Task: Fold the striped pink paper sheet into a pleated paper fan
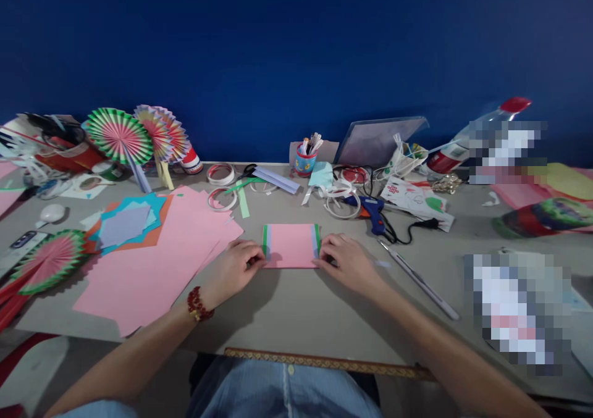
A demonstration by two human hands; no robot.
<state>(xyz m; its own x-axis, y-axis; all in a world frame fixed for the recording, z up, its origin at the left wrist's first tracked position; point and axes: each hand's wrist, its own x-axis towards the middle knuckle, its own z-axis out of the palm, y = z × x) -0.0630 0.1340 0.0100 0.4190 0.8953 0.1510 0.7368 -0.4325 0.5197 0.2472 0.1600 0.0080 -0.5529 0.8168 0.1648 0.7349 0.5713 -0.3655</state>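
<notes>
Just below the centre of the frame, a flat pink paper rectangle with green-and-lavender side borders (pixel 291 246) rested on the grey tabletop (pixel 296 322). The left hand (pixel 235 271) pinched its lower left edge, and the right hand (pixel 348 261) its lower right. Large pink paper sheets (pixel 152 282) lay left of centre; a blue plastic glue gun (pixel 377 218) lay to the right.

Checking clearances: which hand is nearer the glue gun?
Right. The right hand, at the right edge of the pink paper, is left of the glue gun and closer to the person; the left hand, at the paper's left edge, is farther left.
</notes>
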